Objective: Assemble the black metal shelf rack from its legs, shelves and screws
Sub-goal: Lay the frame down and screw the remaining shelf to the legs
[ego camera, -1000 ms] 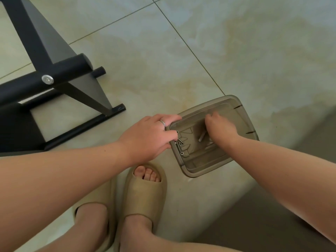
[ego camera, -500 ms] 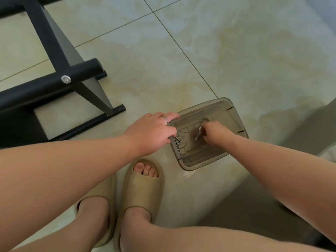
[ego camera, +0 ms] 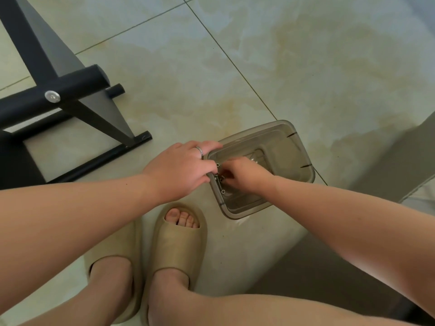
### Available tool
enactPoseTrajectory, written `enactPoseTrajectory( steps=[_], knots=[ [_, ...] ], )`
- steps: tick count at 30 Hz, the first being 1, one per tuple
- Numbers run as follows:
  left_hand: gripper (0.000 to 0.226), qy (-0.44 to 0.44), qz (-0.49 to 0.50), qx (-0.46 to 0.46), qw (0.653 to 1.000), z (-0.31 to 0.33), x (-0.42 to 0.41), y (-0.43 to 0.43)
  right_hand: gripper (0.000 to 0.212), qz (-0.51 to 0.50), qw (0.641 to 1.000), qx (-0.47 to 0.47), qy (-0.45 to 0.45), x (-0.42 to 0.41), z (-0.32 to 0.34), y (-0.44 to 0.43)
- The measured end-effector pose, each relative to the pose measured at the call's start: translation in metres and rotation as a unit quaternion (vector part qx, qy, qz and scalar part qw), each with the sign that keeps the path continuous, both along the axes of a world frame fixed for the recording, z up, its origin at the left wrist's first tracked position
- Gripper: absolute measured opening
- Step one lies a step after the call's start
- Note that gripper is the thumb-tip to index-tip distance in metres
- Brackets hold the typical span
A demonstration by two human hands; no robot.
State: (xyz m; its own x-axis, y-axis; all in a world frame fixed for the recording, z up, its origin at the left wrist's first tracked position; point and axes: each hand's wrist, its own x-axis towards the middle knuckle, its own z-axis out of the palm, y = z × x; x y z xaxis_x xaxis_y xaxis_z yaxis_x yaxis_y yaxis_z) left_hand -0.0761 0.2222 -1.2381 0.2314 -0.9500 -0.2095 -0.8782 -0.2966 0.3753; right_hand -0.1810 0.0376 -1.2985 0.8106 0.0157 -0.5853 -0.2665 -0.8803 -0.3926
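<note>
Lying loose in the near-left corner of a smoky plastic tray (ego camera: 303,147), the screws (ego camera: 223,191) were small silver pieces, kept together there presumably so none rolled off across the floor (ego camera: 306,67); the right hand (ego camera: 244,176) reached into that corner with its fingers curled down among them, though whether it had one pinched could not be told; the left hand (ego camera: 181,170) gripped the tray's left edge, likely to stop it sliding under the picking; the half-built black rack (ego camera: 77,84) stood well apart toward the floor's far left, one silver bolt (ego camera: 52,97) already seated in it; beige slippers (ego camera: 179,243) sat near the tray's near-left corner.
</note>
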Motion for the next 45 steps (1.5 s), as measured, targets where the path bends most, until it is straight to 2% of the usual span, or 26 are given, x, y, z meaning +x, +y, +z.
enactPoseTrajectory(
  steps=[3,10,18,25,32,37,45],
  knots=[
    [0.020,-0.001,0.000,-0.003,1.000,-0.001,0.000,0.000,0.028,0.056,0.998,0.006,-0.016,0.005,-0.006,0.009],
    [0.021,-0.001,0.000,-0.006,1.000,-0.002,0.001,0.000,0.029,0.130,0.988,-0.073,-0.036,0.006,-0.021,0.015],
    [0.020,0.002,0.001,-0.006,1.000,-0.002,0.002,0.000,0.033,0.037,0.998,-0.057,-0.016,0.002,-0.015,0.001],
    [0.021,0.005,0.001,0.000,1.000,-0.002,0.002,-0.001,0.022,-0.044,0.994,-0.103,-0.007,-0.005,-0.015,-0.011],
    [0.019,0.008,-0.001,-0.005,1.000,-0.002,0.002,0.000,0.025,0.008,0.996,-0.071,-0.051,-0.001,-0.013,0.007],
    [0.018,0.030,0.010,-0.018,0.999,-0.002,0.002,0.001,0.016,-0.112,0.990,-0.045,-0.076,0.011,-0.016,0.024],
    [0.020,0.038,0.017,-0.015,0.999,-0.003,0.001,0.002,0.027,-0.008,0.989,-0.123,-0.084,0.012,-0.022,0.015]
  ],
)
